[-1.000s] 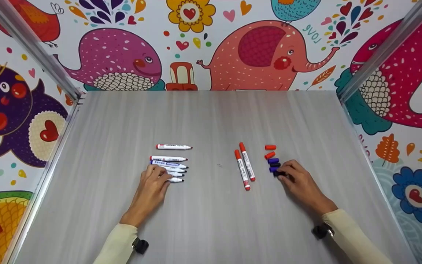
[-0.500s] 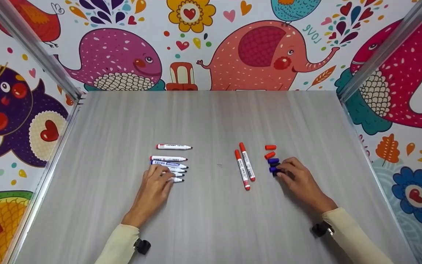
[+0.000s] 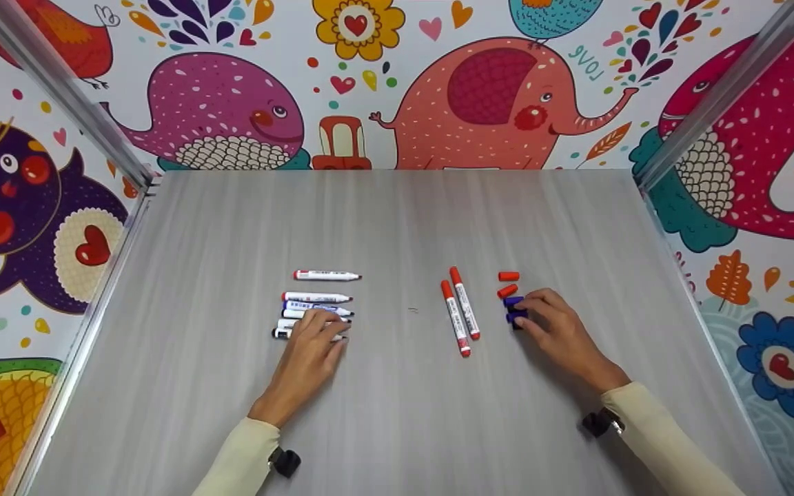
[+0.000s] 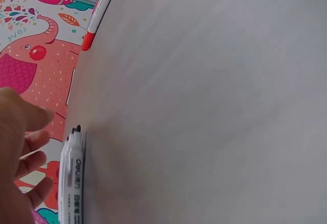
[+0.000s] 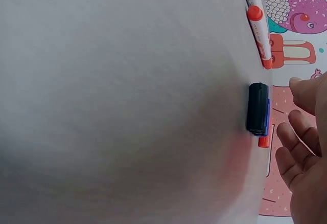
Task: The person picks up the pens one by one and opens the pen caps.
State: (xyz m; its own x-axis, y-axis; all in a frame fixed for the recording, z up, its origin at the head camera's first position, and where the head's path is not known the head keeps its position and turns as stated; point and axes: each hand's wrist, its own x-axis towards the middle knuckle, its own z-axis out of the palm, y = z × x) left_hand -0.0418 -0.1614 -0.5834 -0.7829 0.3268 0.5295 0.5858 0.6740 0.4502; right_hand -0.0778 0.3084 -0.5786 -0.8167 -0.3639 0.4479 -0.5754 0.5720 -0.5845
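Observation:
In the head view my left hand hovers over the tip end of a row of uncapped whiteboard markers, its fingers loosely bent. The left wrist view shows the nearest marker with its black tip bare, apart from the fingers. My right hand is at a column of loose marker caps, beside the blue caps, partly covering them. In the right wrist view a black cap lies on the table, with thumb and fingers spread apart and nothing between them. Two red caps lie farther back.
Two capped red markers lie side by side between the hands. One uncapped red-ended marker lies behind the row. The grey table is bounded by patterned walls and metal posts.
My left hand has slid right from the markers' rear ends toward their tips, uncovering a black end. The right hand has shifted slightly away from me, and the nearest black cap now lines up with the others.

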